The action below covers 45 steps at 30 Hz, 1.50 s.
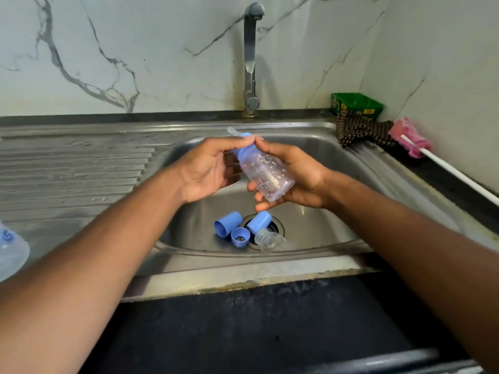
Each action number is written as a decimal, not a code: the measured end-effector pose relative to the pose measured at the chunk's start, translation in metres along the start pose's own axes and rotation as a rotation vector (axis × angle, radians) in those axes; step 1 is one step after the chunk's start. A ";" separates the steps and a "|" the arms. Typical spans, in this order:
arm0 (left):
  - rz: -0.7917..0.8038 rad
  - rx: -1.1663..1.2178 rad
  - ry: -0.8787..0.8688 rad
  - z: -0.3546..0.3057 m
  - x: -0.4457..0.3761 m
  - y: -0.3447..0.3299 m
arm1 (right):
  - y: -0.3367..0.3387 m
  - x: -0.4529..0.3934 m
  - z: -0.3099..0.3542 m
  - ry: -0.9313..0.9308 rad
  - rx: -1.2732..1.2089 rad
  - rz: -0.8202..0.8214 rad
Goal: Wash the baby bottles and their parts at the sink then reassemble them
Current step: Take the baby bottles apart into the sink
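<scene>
Two bare hands meet over the middle of a stainless steel sink, holding one small clear baby bottle between them. The bottle lies tilted, its base toward 5 o'clock and its blue collar and clear teat pointing toward 11 o'clock. The right hand cradles the bottle body from beneath, its fingers curled around the underside and its thumb along the upper side near the collar. The left hand has its fingers curled around the blue collar, the thumb stretched over the top toward the teat. Droplets cling to the inside of the bottle wall. Below the hands, at 6 o'clock in the basin, loose parts lie by the drain: one blue cap on its side at the left, a second blue cap lying across the drain, a blue screw ring between and just in front of them, and a clear bottle on its side touching the drain's edge. A steel tap rises at 12 o'clock. At 2 o'clock on the sink's edge sit a green box, a striped cloth and a pink brush with a white handle. Another clear bottle shows at 9 o'clock on the drainboard.
</scene>
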State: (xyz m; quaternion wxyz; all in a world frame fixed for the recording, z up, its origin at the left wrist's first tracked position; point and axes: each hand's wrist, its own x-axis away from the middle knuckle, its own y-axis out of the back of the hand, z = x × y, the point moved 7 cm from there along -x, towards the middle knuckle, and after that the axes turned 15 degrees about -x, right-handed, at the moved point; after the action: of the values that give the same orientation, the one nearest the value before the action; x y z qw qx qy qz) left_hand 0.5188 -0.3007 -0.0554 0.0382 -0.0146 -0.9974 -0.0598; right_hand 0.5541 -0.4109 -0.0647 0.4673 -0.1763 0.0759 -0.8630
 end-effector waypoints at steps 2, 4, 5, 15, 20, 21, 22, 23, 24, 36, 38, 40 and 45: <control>-0.043 0.011 -0.124 -0.020 0.007 -0.014 | -0.016 0.004 0.006 0.008 -0.132 0.157; -0.083 0.023 -0.161 -0.032 0.013 -0.027 | -0.025 0.008 0.013 0.054 -0.220 0.287; -0.096 0.033 -0.162 -0.037 0.014 -0.031 | -0.029 0.010 0.015 0.076 -0.243 0.337; -0.220 0.102 -0.086 -0.035 0.010 -0.014 | -0.038 0.002 0.009 0.108 0.048 0.227; -0.552 0.110 0.044 -0.013 0.006 0.001 | -0.021 -0.006 0.018 0.361 0.703 -0.261; -0.613 0.123 0.064 -0.009 0.007 0.004 | -0.022 -0.007 0.021 0.428 0.806 -0.355; -0.626 0.140 0.075 -0.007 0.006 0.006 | -0.022 -0.010 0.020 0.453 0.803 -0.352; -0.592 0.163 0.066 -0.008 0.005 0.007 | -0.023 -0.012 0.018 0.440 0.685 -0.264; -0.530 0.191 0.038 -0.010 0.005 0.009 | -0.025 -0.011 0.015 0.381 0.518 -0.142; -0.374 0.367 -0.084 -0.015 0.006 0.009 | -0.024 -0.002 0.001 0.101 -0.044 0.058; -0.388 0.344 -0.093 -0.016 0.007 0.010 | -0.025 -0.003 0.001 0.078 -0.059 0.069; -0.423 0.354 -0.103 -0.018 0.009 0.013 | -0.024 -0.007 0.003 0.148 -0.008 0.035; -0.438 0.294 -0.061 -0.015 0.011 0.014 | -0.024 -0.009 0.000 0.169 0.035 0.057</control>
State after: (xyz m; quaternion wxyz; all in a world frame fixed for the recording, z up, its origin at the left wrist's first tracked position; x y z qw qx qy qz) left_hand 0.5098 -0.2880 -0.0383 -0.0041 0.2055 -0.9754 0.0794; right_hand 0.5398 -0.3906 -0.0598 0.4866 -0.0923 0.1049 -0.8624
